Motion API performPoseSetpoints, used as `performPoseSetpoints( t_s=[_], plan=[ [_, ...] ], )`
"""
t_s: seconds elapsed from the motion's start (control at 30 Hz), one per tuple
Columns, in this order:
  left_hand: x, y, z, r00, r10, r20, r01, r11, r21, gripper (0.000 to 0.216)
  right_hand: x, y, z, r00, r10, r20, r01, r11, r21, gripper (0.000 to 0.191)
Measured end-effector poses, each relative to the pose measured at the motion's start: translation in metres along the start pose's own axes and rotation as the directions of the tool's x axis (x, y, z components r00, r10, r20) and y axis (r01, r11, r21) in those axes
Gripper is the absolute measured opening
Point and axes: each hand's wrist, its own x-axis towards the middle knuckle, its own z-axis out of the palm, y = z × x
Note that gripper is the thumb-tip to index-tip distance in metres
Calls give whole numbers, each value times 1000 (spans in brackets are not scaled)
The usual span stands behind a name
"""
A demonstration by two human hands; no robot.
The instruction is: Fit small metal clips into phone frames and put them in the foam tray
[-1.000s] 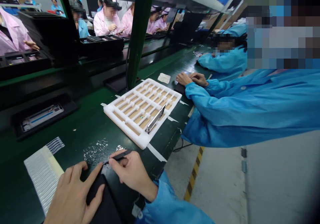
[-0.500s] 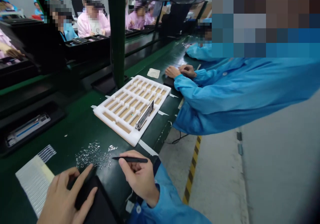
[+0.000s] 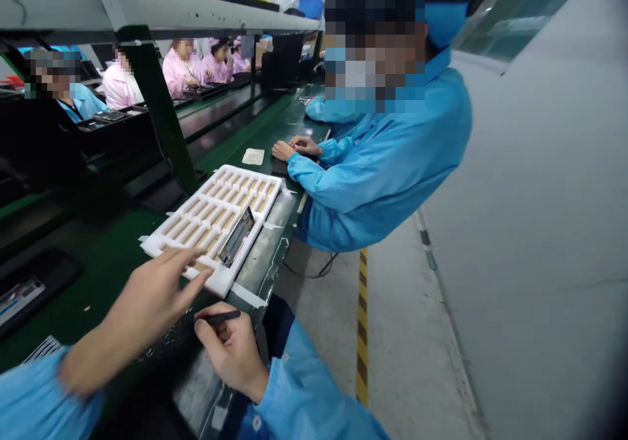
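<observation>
My left hand is open, its fingers stretched over the near left corner of a white foam tray with rows of slots. Whether the fingertips touch the tray, I cannot tell. A phone frame with a shiny edge stands on its side in the tray, just beyond those fingertips. My right hand is closed around slim black tweezers, near the table's edge. Under and between my hands lie many small shiny metal pieces, partly in shadow.
A co-worker in a blue smock sits at the right, hands on the green table. A paper slip lies beyond the tray. A green post rises behind it. A dark tray with another phone part lies left.
My left hand has left the black block and moved forward to the foam tray. My right hand keeps hold of the tweezers. The view has swung right and up.
</observation>
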Motion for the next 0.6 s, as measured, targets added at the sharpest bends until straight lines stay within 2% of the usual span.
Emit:
performPoseSetpoints(
  t_s=[0.07, 0.13, 0.23, 0.3, 0.37, 0.47, 0.53, 0.6],
  plan=[
    [53, 10, 19, 1000, -22, 9, 22, 1000, 6, 43, 2, 2, 0, 1000, -12, -8, 11, 999, -33, 19],
    [87, 19, 41, 998, -54, 10, 54, 998, 12, 40, 5, 4, -1, 1000, -25, -19, 24, 998, -66, 18],
    [110, 28, 67, 995, -101, -16, 102, 995, 11, 36, 8, 8, -2, 998, -53, -21, 51, 994, -101, 17],
    [114, 29, 73, 991, -129, -43, 129, 992, 2, 33, 9, 9, -2, 998, -65, -13, 63, 992, -114, 16],
    [113, 29, 68, 987, -140, -78, 140, 990, -12, 30, 10, 10, -2, 998, -69, -11, 67, 990, -120, 16],
    [100, 28, 40, 977, -120, -178, 114, 992, -45, 24, 9, 10, -4, 998, -60, -15, 58, 990, -126, 18],
    [79, 26, 13, 957, -102, -270, 87, 994, -67, 24, 8, 10, -5, 999, -49, -10, 47, 991, -123, 19],
    [46, 22, -13, 933, -87, -349, 60, 994, -88, 27, 7, 10, -5, 999, -38, 3, 38, 993, -115, 19]
  ],
)
